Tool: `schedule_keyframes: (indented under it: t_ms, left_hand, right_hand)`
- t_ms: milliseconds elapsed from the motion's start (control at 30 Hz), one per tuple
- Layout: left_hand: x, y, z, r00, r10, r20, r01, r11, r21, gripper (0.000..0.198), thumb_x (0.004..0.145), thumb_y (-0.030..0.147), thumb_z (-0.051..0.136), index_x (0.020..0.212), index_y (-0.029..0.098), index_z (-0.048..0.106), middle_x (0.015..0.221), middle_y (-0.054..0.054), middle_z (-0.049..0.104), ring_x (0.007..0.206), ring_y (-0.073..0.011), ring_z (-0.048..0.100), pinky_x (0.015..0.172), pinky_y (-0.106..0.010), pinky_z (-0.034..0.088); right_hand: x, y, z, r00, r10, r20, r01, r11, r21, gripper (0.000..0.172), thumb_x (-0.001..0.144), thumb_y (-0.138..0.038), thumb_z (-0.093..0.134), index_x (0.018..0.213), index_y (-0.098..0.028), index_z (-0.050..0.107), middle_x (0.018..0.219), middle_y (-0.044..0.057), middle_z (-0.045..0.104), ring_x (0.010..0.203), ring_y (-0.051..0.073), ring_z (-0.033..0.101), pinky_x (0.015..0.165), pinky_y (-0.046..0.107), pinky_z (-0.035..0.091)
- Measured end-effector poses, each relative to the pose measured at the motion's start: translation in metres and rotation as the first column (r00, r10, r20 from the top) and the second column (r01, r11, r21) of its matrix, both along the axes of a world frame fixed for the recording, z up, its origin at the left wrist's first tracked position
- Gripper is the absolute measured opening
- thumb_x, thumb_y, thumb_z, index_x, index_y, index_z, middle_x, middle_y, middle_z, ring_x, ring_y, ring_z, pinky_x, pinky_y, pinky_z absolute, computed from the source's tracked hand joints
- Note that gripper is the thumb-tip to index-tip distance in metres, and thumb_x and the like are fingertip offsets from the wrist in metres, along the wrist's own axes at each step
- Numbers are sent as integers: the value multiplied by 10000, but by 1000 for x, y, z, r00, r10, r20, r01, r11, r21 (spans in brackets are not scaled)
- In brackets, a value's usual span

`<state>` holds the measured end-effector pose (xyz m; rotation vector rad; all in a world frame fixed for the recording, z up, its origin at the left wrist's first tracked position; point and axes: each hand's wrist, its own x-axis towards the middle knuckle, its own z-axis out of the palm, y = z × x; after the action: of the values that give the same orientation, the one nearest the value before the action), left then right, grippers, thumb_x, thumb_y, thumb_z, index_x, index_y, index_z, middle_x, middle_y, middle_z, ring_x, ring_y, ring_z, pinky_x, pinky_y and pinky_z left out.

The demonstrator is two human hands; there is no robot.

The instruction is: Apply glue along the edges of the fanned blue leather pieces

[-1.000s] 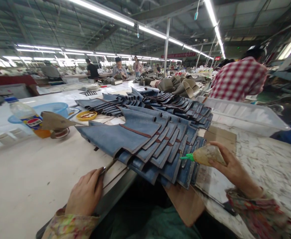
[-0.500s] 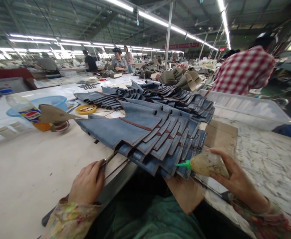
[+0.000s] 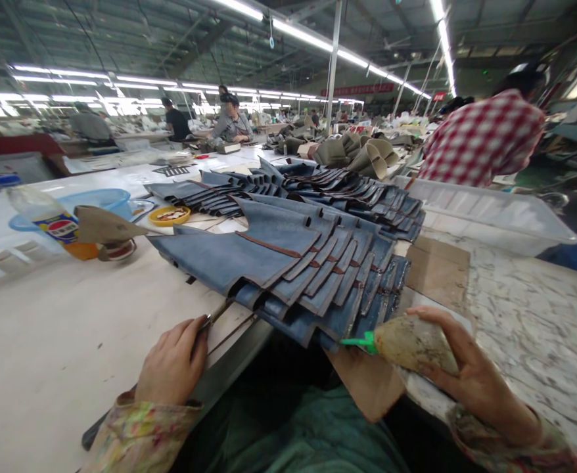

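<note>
My right hand (image 3: 470, 368) is closed round a stained, cloudy squeeze bottle (image 3: 414, 343). The bottle lies tilted, and its green nozzle (image 3: 360, 341) points left at the lower edge of the front blue leather pieces (image 3: 269, 246). These overlap like a fan, with dark edges and brown strips; some edges toward the right look wet and shiny. At the table edge my left hand (image 3: 173, 361) rests with curled fingers on a thin stick-like tool (image 3: 218, 311). Its tip reaches the underside of the pieces; its kind is not clear.
A second fan of blue pieces (image 3: 357, 197) lies behind. To the left stand a drink bottle (image 3: 59, 223), a blue basin (image 3: 104, 202) and a yellow dish (image 3: 169, 215). Cardboard (image 3: 439, 269) and a white plastic tray (image 3: 495, 217) are at right, near a person in a checked shirt (image 3: 485, 141).
My right hand has moved the squeeze bottle slightly down, its nozzle tip going left and down along the edge of the pieces. My left hand has stayed in place.
</note>
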<state>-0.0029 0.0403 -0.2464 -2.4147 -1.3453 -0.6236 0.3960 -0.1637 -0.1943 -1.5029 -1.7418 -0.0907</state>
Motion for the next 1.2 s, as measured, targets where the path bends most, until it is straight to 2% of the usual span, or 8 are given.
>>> schedule_keyframes:
  t_ms: [300,433,567,867,1067,1200]
  left_hand:
    - [1,-1,2,1000,-6,-3,6,1000,8,379,895,368,355,1130,150,558,1036,-78,617,902,-218,572,820,-351,440]
    - [-2,3,-2,1000,-21,-13,21,1000,14,385,890,382,364,1143,157,547,1050,-82,618,916,-220,576,828,-350,438]
    - [-6,6,-4,998,-43,-38,44,999,28,379,879,386,392,1145,163,543,1044,-71,619,907,-212,581,813,-342,447]
    - [-4,3,-2,999,-33,-41,34,999,30,393,890,394,357,1148,159,537,1035,-73,612,897,-220,577,811,-358,444]
    - [-6,6,-6,998,-27,-54,29,999,45,389,887,397,371,1152,158,528,1047,-80,610,909,-222,574,821,-356,439]
    - [-4,5,-5,999,-26,-38,29,998,58,389,896,393,350,1141,154,534,1038,-82,611,903,-224,575,818,-360,441]
  right_hand:
    - [-6,2,2,1000,5,-12,-5,1000,13,493,802,-325,583,1253,-265,391,1160,90,504,1097,258,504,907,335,467]
    - [-4,1,11,997,-73,-25,74,996,41,473,822,-330,545,1261,-278,376,1147,91,516,1050,282,539,853,372,499]
    - [-2,3,15,993,-119,-20,119,992,38,461,836,-343,529,1263,-270,370,1156,89,508,1060,275,535,860,375,495]
    - [-5,8,1,1000,15,-20,-14,999,45,494,808,-292,583,1255,-246,377,1172,101,478,1113,251,476,907,348,460]
    - [19,25,-1,988,-153,15,151,985,79,504,787,-319,617,1232,-245,393,1186,107,475,1117,276,465,942,436,416]
    - [19,24,3,989,-146,26,144,988,58,499,792,-337,607,1233,-241,393,1189,110,472,1123,280,462,940,436,418]
